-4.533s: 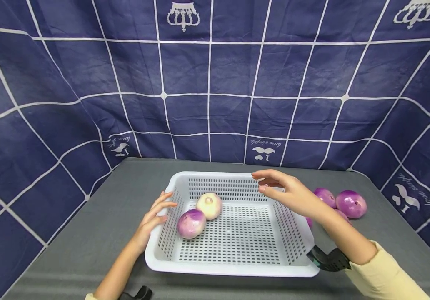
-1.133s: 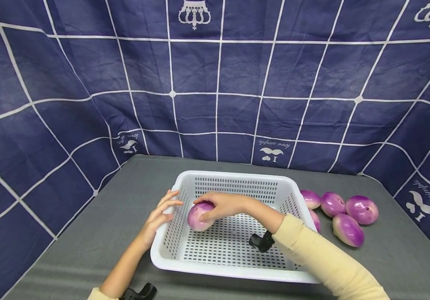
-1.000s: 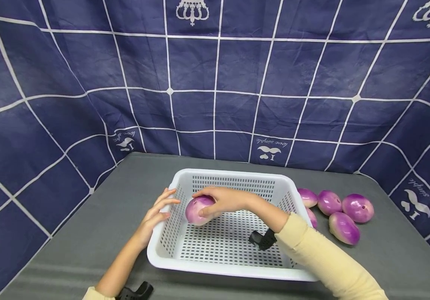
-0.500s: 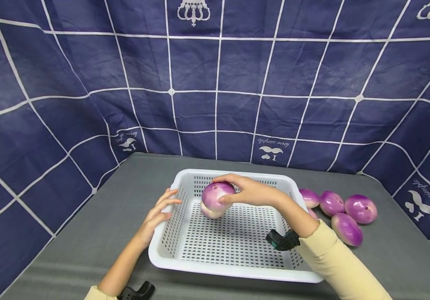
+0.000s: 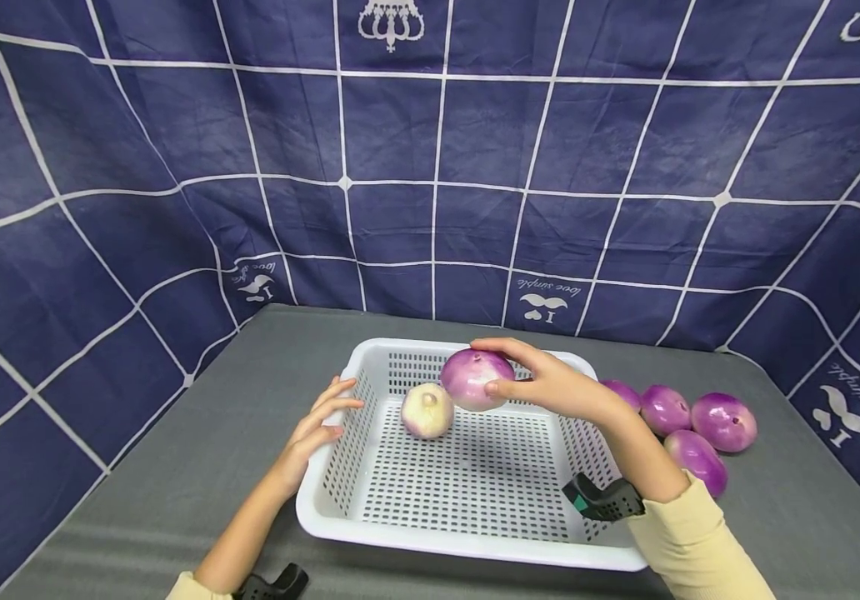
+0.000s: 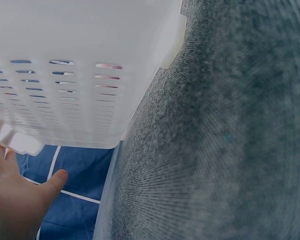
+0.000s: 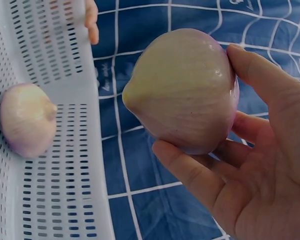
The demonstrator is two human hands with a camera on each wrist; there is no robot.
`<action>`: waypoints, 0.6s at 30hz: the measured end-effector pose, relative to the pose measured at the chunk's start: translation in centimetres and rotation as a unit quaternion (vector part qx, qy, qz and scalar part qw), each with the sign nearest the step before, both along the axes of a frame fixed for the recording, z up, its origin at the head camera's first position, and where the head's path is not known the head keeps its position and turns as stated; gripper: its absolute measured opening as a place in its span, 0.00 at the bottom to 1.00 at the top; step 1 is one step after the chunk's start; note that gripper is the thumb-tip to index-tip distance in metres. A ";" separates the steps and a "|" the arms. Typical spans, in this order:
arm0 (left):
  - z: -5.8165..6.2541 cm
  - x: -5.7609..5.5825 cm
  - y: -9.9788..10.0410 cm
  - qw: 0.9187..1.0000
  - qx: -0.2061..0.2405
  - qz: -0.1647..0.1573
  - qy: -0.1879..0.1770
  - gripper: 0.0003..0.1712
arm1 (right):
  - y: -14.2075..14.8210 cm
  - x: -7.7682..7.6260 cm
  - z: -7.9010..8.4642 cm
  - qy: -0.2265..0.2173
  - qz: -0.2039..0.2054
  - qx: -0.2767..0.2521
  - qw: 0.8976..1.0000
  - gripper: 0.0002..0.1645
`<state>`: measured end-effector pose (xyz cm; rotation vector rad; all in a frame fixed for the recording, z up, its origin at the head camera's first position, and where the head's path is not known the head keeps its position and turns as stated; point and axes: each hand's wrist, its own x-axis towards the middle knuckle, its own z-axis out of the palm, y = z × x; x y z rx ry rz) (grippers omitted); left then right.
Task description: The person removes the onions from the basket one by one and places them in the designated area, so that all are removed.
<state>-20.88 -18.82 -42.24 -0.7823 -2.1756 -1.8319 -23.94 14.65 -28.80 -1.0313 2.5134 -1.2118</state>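
Observation:
Between the thumb and fingers of my right hand (image 5: 556, 388) is a purple-and-white turnip (image 5: 469, 380), held above the basket's interior. The right wrist view shows its pale, pointed underside, with the thumb on one side and fingers on the other. A second turnip (image 5: 427, 412), pale top up, lies on the floor of the white perforated plastic basket (image 5: 467, 547), towards its left side. My left hand (image 5: 308, 435) rests its fairly straight fingers over the basket's left rim. In the left wrist view the thumb sticks out beneath that rim.
To the right of the basket, several more turnips (image 5: 724, 422) lie grouped on the grey cloth-covered table (image 5: 175, 475); my right forearm partly hides some of them. A blue curtain (image 5: 475, 233) with white lines hangs behind and at the sides.
My right hand reached into the basket, took hold of the left turnip, then lifted it up and to the right, uncovering the other turnip. My left hand has stayed at the rim.

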 end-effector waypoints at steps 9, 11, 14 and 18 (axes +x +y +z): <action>0.0 0.1 -0.2 1.000 -0.003 0.008 -0.005 0.22 | 1.6 0.1 0.5 -0.007 -0.021 -0.029 0.999 0.33; 0.1 0.1 -0.2 1.000 -0.006 0.010 -0.003 0.21 | 2.1 0.2 0.6 -0.013 -0.027 -0.039 0.999 0.33; 0.2 0.0 -0.1 1.000 -0.011 0.011 0.001 0.21 | 3.0 0.5 0.7 -0.019 -0.049 -0.048 0.997 0.32; 0.3 -0.1 -0.1 1.000 -0.008 0.006 0.004 0.21 | 4.4 1.0 0.7 -0.012 -0.078 -0.078 0.994 0.32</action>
